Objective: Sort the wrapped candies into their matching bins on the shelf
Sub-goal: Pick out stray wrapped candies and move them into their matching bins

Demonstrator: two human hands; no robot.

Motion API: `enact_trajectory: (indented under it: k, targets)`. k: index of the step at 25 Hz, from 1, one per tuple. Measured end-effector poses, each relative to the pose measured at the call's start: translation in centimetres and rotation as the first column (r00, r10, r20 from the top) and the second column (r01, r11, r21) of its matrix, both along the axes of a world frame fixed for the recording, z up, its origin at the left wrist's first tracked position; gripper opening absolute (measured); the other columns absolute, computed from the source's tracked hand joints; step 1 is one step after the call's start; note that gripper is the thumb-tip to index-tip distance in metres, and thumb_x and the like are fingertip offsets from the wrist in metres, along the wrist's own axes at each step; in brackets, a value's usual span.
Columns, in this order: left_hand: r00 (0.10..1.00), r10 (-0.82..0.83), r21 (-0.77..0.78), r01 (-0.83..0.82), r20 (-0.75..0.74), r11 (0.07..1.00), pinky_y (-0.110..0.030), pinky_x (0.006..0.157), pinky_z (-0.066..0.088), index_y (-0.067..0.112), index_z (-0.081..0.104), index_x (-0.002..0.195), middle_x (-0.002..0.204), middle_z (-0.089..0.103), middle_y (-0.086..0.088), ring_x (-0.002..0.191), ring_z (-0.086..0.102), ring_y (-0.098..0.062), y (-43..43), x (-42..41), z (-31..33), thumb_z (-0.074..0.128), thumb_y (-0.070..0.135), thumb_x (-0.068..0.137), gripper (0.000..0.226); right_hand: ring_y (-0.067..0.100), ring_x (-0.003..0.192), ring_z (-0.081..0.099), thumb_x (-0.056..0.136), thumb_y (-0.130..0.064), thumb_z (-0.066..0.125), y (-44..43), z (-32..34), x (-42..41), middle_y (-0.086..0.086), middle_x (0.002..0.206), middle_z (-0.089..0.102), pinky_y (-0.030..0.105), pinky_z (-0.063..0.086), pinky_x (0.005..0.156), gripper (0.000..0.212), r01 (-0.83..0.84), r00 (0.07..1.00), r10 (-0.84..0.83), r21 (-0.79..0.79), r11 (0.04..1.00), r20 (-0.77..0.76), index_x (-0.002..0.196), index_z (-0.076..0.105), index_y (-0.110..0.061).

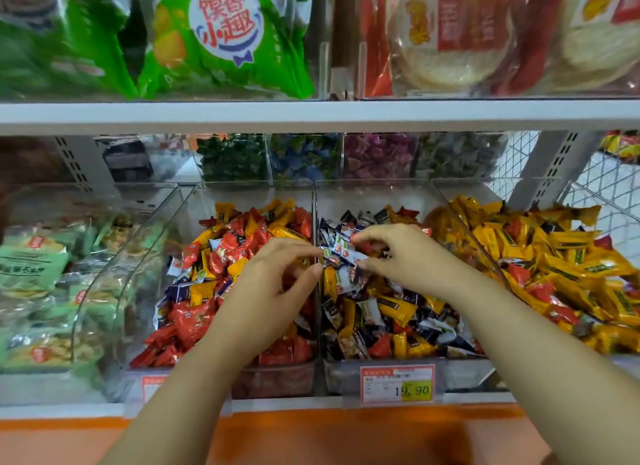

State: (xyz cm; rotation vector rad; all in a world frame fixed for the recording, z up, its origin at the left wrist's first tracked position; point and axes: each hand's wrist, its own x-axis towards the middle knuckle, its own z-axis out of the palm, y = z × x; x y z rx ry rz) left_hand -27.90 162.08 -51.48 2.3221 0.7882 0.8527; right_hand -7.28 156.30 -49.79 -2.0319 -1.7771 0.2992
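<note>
Shop shelf (311, 116) of clear candy bins; two hands meet above a divider (315, 205).
Right hand (405, 260) pinches a bunch of blue-white candies (341, 253); left hand (273, 284) pinches its edge with thumb and forefinger. Held loosely, some could drop left of the fingertips into the red bin (249, 191). Blue bin (374, 198) lies under the right fingers, yellow bin (450, 191) beyond.

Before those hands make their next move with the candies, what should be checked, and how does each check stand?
1. Right hand pinches the white-and-navy candies: ok.
2. Left hand fingers also gripping them: cannot tell.
3. Matching middle bin directly below the held candies: ok.
4. Middle bin free of strays: not ok, yellow candies lie inside.
5. Left bin all red: not ok, navy candies mixed in.
</note>
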Motion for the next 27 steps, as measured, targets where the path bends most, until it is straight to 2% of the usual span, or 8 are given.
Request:
enact_trajectory:
  k: [3,8,12,16,19,21,24,27]
  targets:
    - [1.000,-0.006,-0.015,0.006,0.016,1.000,-0.001,0.079,0.039,0.034,0.060,0.114,0.113,0.051,0.021,0.090,0.054,0.006,0.0,0.0,0.1,0.052,0.038,0.088,0.028,0.023,0.125,0.046,0.089,-0.021,0.061,2.8,-1.4,0.7,0.003,0.137,0.050,0.037,0.041,0.101,0.047,0.113,0.988,-0.114,0.014,0.993,0.104,0.134,0.048,-0.022]
    - [0.999,-0.021,-0.043,0.022,0.033,0.999,-0.003,0.078,0.042,0.034,0.060,0.115,0.112,0.052,0.020,0.090,0.055,0.007,0.2,-0.2,0.2,0.054,0.036,0.088,0.027,0.027,0.122,0.049,0.089,-0.013,0.056,5.5,-2.4,1.4,0.007,0.137,0.051,0.039,0.045,0.097,0.048,0.102,0.977,-0.094,-0.034,0.994,0.190,0.136,0.046,-0.019]
    - [0.999,-0.024,-0.039,0.026,0.036,0.999,-0.006,0.079,0.043,0.033,0.060,0.115,0.111,0.052,0.019,0.089,0.054,0.008,0.3,-0.3,0.3,0.055,0.034,0.090,0.026,0.022,0.114,0.053,0.086,-0.015,0.062,6.2,-2.2,2.0,0.004,0.129,0.056,0.033,0.046,0.092,0.038,0.087,0.980,-0.070,-0.085,0.993,0.187,0.123,0.058,-0.019]
    - [0.999,-0.017,-0.033,0.018,0.044,0.999,-0.005,0.077,0.042,0.031,0.060,0.116,0.105,0.055,0.019,0.088,0.054,0.009,0.3,-0.4,0.4,0.056,0.029,0.090,0.026,0.022,0.103,0.056,0.084,-0.021,0.066,5.9,-2.0,1.8,0.006,0.117,0.059,0.030,0.045,0.085,0.025,0.091,0.957,-0.066,-0.077,0.993,0.281,0.109,0.067,-0.017]
    - [0.999,0.014,-0.034,-0.013,0.032,0.999,-0.001,0.073,0.039,0.031,0.060,0.115,0.101,0.056,0.020,0.090,0.052,0.008,0.6,-0.6,0.6,0.055,0.024,0.091,0.025,0.021,0.098,0.058,0.085,-0.023,0.066,4.4,-0.9,1.4,0.006,0.111,0.064,0.028,0.044,0.081,0.025,0.175,0.970,-0.186,0.083,0.981,0.154,0.108,0.066,-0.013]
    - [0.996,0.079,-0.016,-0.078,0.047,0.997,-0.005,0.071,0.042,0.032,0.061,0.113,0.098,0.058,0.018,0.087,0.053,0.006,1.0,-1.0,0.7,0.055,0.024,0.091,0.024,0.018,0.089,0.058,0.086,-0.025,0.064,3.3,0.6,0.1,0.004,0.103,0.065,0.026,0.043,0.073,0.026,0.184,0.980,-0.196,0.223,0.957,0.032,0.110,0.064,-0.015]
    - [0.967,0.220,-0.072,-0.212,0.125,0.975,-0.006,0.063,0.044,0.032,0.062,0.108,0.092,0.061,0.017,0.082,0.055,0.005,1.6,-1.9,1.0,0.055,0.022,0.092,0.020,0.011,0.075,0.057,0.087,-0.024,0.062,2.7,2.7,-3.7,0.000,0.088,0.063,0.016,0.040,0.060,0.019,0.077,0.996,-0.058,0.286,0.955,-0.074,0.105,0.061,-0.023]
    - [0.946,0.291,-0.065,-0.284,0.145,0.956,-0.006,0.055,0.040,0.029,0.063,0.108,0.088,0.060,0.019,0.070,0.054,0.005,1.6,-2.6,1.1,0.056,0.022,0.091,0.020,0.002,0.082,0.058,0.090,-0.016,0.058,3.0,3.4,-6.4,-0.010,0.097,0.065,0.012,0.042,0.072,0.024,-0.036,0.993,0.065,0.262,0.964,-0.103,0.111,0.064,-0.026]
